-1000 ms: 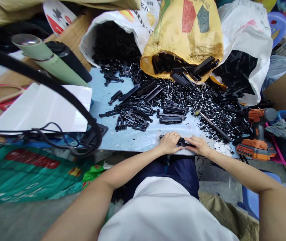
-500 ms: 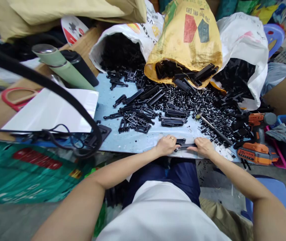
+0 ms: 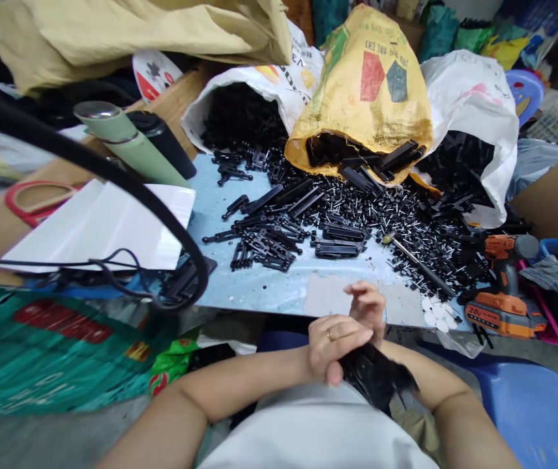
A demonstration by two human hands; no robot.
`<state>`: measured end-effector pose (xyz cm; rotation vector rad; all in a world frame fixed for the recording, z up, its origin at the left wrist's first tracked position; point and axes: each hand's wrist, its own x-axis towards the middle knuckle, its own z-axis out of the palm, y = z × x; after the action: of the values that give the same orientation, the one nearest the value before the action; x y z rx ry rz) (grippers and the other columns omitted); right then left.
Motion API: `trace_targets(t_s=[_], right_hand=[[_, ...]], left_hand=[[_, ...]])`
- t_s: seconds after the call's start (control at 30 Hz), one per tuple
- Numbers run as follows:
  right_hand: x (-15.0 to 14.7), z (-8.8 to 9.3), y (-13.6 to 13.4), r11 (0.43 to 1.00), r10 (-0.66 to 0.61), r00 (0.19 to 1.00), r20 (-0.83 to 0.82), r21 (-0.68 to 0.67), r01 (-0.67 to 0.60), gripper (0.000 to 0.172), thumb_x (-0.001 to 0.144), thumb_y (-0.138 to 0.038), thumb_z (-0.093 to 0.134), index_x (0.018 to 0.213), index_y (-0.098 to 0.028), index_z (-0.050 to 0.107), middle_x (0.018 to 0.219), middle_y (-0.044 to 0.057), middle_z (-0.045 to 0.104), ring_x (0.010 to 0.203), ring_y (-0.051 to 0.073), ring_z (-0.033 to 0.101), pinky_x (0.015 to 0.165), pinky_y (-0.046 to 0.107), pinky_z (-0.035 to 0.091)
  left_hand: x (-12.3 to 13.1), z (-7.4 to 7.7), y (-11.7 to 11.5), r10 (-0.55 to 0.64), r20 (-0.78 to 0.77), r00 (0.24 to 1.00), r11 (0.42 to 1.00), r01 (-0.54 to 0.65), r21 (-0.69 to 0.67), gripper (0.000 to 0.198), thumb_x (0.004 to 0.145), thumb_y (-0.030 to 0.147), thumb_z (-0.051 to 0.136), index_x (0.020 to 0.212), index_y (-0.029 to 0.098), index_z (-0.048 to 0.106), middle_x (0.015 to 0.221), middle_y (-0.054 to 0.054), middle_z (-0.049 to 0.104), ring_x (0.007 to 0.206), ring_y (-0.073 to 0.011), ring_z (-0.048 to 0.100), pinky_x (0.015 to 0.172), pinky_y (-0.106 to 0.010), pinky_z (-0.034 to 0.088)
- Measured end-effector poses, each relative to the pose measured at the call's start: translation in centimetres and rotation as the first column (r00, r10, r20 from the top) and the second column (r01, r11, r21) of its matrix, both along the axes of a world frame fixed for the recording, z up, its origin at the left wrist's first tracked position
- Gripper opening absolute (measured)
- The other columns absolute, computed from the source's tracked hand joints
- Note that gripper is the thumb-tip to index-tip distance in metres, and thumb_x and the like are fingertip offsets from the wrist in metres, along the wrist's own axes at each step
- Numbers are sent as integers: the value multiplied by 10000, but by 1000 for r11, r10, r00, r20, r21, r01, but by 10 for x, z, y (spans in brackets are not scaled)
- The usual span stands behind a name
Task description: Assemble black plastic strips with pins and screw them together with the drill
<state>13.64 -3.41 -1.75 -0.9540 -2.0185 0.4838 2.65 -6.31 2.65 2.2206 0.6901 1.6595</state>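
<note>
My left hand (image 3: 335, 340), with a ring on one finger, is closed on a dark bundle of black parts (image 3: 379, 378) in front of the white shirt. The bundle is smeared by motion and lies across my right wrist. Just beyond, my right hand (image 3: 367, 307) has bent, spread fingers above the table's front edge, touching my left hand; nothing shows between its fingers. Behind the hands, a pale flat sheet (image 3: 325, 296) lies on the blue table (image 3: 240, 286). Black arm-shaped pieces (image 3: 264, 247) and a small stack of black bars (image 3: 338, 247) rest farther back.
Small black parts and pins (image 3: 381, 208) spread below a yellow sack (image 3: 357, 111). A hammer (image 3: 420, 264) and an orange drill (image 3: 504, 306) lie right. White discs (image 3: 438, 314) sit near the edge. A black cable (image 3: 161, 215) arches at left, near green tumbler (image 3: 132, 146).
Both hands have moved from the pale sheet toward the body and come together. The black bars they gripped there are gone from the sheet; a dark bundle now shows at my left hand.
</note>
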Motion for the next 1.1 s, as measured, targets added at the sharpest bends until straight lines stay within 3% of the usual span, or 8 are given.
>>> trace_targets(t_s=[0.1, 0.27, 0.5, 0.57, 0.67, 0.8, 0.97, 1.1], right_hand=[[-4, -6, 62, 987, -60, 951, -303, 122, 102, 444, 887, -484, 110, 975, -230, 463, 999, 94, 534, 975, 198, 515, 817, 394, 444], [21, 31, 198, 974, -222, 957, 187, 92, 208, 170, 839, -317, 460, 888, -169, 528, 1099, 126, 546, 1051, 213, 470, 942, 398, 364], [5, 68, 285, 932, -309, 872, 380, -60, 356, 195, 689, -49, 618, 862, -86, 534, 936, 129, 593, 1046, 202, 443, 990, 432, 277], [4, 70, 284, 925, -322, 873, 365, -75, 372, 179, 704, -78, 616, 863, -101, 538, 880, 106, 604, 993, 187, 475, 964, 425, 302], [14, 67, 267, 898, -320, 926, 200, -247, 363, 226, 729, -225, 626, 923, -142, 545, 848, 63, 618, 850, 138, 529, 871, 352, 392], [33, 53, 220, 829, -291, 956, -37, -509, 233, 406, 693, -454, 622, 961, -155, 562, 757, 22, 637, 702, 109, 569, 719, 284, 466], [65, 37, 131, 808, -88, 993, -79, -588, 25, 532, 667, -597, 595, 993, -178, 582, 855, 47, 665, 757, 142, 616, 701, 295, 496], [96, 34, 62, 902, 193, 920, 341, -430, -30, 421, 795, -505, 519, 1076, -200, 594, 994, 93, 647, 895, 177, 602, 789, 334, 489]], left_hand=[[-4, -30, 26, 272, -182, 945, 956, -244, 165, 661, 895, 584, 109, 1217, 182, 524, 951, -112, 639, 959, -210, 590, 789, -325, 489], [-18, -67, 76, 341, -669, 660, 936, -301, 180, 408, 860, 471, 468, 1132, 196, 597, 936, -105, 652, 922, -227, 592, 784, -342, 460], [-18, -55, 120, 320, -781, 536, 869, -494, 17, 456, 846, 388, 531, 1237, 156, 500, 1138, -150, 594, 1132, -289, 482, 921, -451, 367], [-40, -42, 138, 397, -734, 552, 783, -621, -44, 437, 859, 362, 500, 1233, 135, 490, 1174, -159, 568, 1155, -297, 457, 944, -454, 346], [-101, -26, 175, 555, -675, 487, 490, -847, -208, 320, 862, 216, 446, 1148, 96, 526, 1163, -194, 546, 1114, -312, 472, 890, -442, 383], [-186, -25, 223, 649, -611, 453, 164, -867, -470, 220, 853, 172, 461, 994, 25, 542, 1151, -252, 505, 1142, -335, 417, 915, -513, 346], [-219, -33, 243, 620, -573, 536, 156, -800, -579, 357, 777, 416, 605, 672, 85, 517, 833, -177, 584, 1016, -337, 492, 862, -544, 355], [-200, -26, 218, 674, -480, 561, 248, -784, -570, 221, 810, 360, 540, 686, 193, 467, 865, -177, 576, 973, -316, 517, 826, -507, 361]])
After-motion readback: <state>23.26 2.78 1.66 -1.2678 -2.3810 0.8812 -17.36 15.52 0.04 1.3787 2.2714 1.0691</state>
